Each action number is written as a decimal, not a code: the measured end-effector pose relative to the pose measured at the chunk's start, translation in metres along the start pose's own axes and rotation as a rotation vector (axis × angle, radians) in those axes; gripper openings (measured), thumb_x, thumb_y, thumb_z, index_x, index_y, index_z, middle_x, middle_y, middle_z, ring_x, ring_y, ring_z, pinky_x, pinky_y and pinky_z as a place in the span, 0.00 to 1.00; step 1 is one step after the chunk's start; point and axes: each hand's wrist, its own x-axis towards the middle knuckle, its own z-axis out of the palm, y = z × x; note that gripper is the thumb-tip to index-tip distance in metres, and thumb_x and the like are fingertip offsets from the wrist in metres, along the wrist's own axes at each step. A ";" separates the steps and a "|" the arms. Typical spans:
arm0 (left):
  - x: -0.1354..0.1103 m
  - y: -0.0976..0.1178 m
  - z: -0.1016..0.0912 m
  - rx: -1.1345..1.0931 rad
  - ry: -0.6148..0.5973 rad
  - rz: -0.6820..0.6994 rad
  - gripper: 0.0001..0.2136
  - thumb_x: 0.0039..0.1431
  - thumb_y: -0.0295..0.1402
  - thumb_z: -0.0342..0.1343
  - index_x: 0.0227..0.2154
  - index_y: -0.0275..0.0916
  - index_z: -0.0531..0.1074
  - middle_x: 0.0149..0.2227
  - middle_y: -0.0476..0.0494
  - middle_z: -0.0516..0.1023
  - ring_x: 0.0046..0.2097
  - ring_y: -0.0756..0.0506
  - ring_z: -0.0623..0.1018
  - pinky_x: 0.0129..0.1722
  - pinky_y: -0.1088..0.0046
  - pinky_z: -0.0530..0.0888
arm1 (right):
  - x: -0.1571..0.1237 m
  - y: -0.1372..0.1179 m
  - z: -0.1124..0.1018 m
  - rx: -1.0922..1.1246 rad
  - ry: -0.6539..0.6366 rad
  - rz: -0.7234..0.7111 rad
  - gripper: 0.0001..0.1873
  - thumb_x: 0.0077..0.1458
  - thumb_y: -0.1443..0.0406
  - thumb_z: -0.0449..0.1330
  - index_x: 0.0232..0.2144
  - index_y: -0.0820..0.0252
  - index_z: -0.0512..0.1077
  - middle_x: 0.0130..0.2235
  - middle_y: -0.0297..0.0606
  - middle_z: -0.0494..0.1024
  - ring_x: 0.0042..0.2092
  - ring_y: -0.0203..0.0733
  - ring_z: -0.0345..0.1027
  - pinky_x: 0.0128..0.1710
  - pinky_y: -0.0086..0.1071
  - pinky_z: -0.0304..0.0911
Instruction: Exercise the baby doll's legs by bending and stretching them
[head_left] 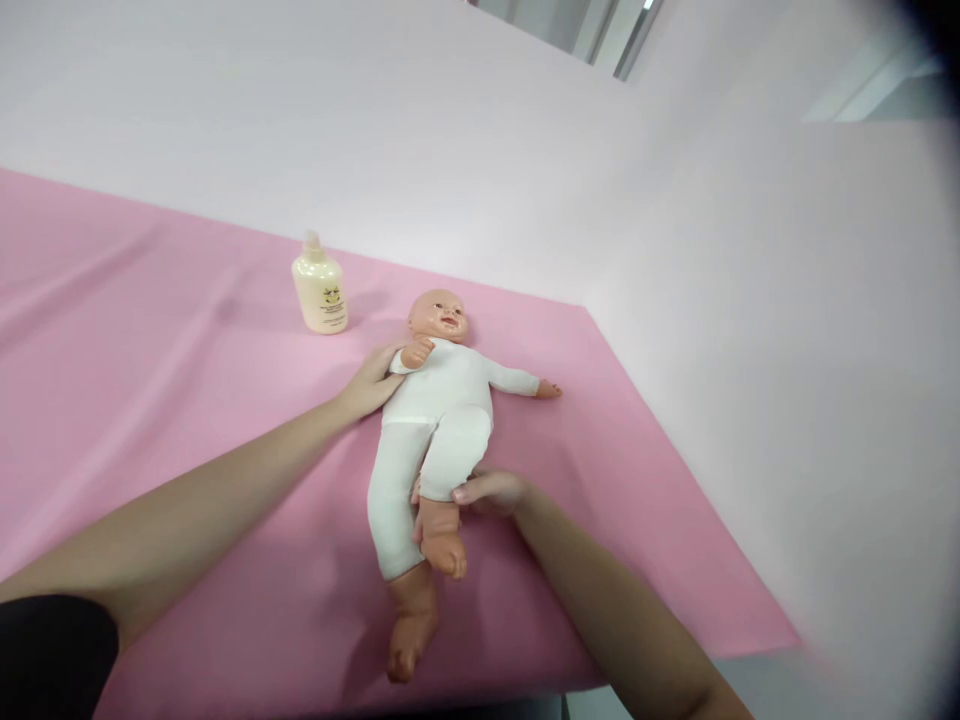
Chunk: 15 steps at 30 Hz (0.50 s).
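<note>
A baby doll [439, 410] in a white bodysuit lies on its back on the pink cloth [150, 400], head away from me. My left hand [369, 382] rests against the doll's side under its raised arm, fingers tucked beneath the body. My right hand [486, 492] is closed around the doll's bent leg just above the bare foot, thumb on top. The doll's other leg stretches straight toward me.
A cream lotion bottle [320, 285] stands upright on the cloth beyond the doll's head, to the left. The cloth's right edge [675, 450] runs diagonally, with a pale floor or wall past it. A plain white wall rises behind.
</note>
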 end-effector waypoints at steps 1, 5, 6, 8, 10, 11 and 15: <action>0.000 0.001 0.000 -0.001 0.000 0.002 0.21 0.67 0.36 0.54 0.60 0.39 0.74 0.59 0.38 0.81 0.60 0.34 0.80 0.65 0.48 0.75 | 0.000 0.000 0.000 0.000 -0.001 -0.002 0.51 0.44 0.36 0.72 0.59 0.65 0.73 0.46 0.55 0.87 0.58 0.59 0.79 0.57 0.45 0.72; 0.000 0.002 -0.001 -0.014 -0.004 -0.002 0.21 0.66 0.36 0.54 0.60 0.39 0.74 0.60 0.37 0.81 0.60 0.35 0.79 0.66 0.49 0.74 | 0.001 0.001 0.000 0.005 0.000 -0.018 0.49 0.44 0.36 0.71 0.56 0.64 0.74 0.46 0.56 0.87 0.58 0.59 0.79 0.57 0.45 0.73; 0.000 0.001 -0.001 -0.017 -0.006 -0.005 0.21 0.66 0.36 0.54 0.60 0.39 0.74 0.60 0.37 0.81 0.60 0.35 0.79 0.66 0.49 0.74 | 0.001 0.001 0.000 0.006 0.000 -0.019 0.48 0.44 0.36 0.71 0.55 0.64 0.74 0.46 0.55 0.87 0.58 0.59 0.79 0.57 0.45 0.73; 0.000 0.001 0.000 -0.015 -0.006 -0.014 0.21 0.66 0.36 0.54 0.59 0.39 0.74 0.60 0.37 0.81 0.60 0.35 0.79 0.66 0.49 0.74 | 0.001 0.000 0.000 0.008 -0.001 -0.018 0.47 0.44 0.37 0.71 0.55 0.63 0.75 0.45 0.54 0.87 0.59 0.59 0.79 0.59 0.46 0.72; 0.000 0.000 0.000 -0.011 -0.008 -0.025 0.20 0.66 0.36 0.54 0.59 0.40 0.74 0.60 0.38 0.81 0.60 0.35 0.79 0.65 0.49 0.74 | 0.001 0.000 0.000 0.013 -0.003 -0.013 0.47 0.44 0.37 0.71 0.55 0.64 0.74 0.45 0.54 0.87 0.60 0.60 0.78 0.61 0.48 0.71; 0.000 0.000 0.000 -0.010 -0.010 -0.030 0.20 0.66 0.36 0.54 0.59 0.40 0.74 0.59 0.38 0.81 0.60 0.35 0.79 0.65 0.50 0.74 | 0.001 0.000 0.001 0.016 -0.004 -0.009 0.47 0.44 0.37 0.71 0.55 0.64 0.74 0.46 0.55 0.87 0.61 0.60 0.78 0.62 0.50 0.70; 0.001 -0.002 0.000 -0.025 -0.009 -0.038 0.21 0.66 0.37 0.54 0.60 0.39 0.74 0.60 0.37 0.81 0.60 0.35 0.79 0.65 0.49 0.74 | 0.001 -0.001 0.001 0.020 0.006 0.005 0.49 0.42 0.37 0.72 0.55 0.65 0.75 0.46 0.56 0.87 0.60 0.62 0.78 0.65 0.52 0.69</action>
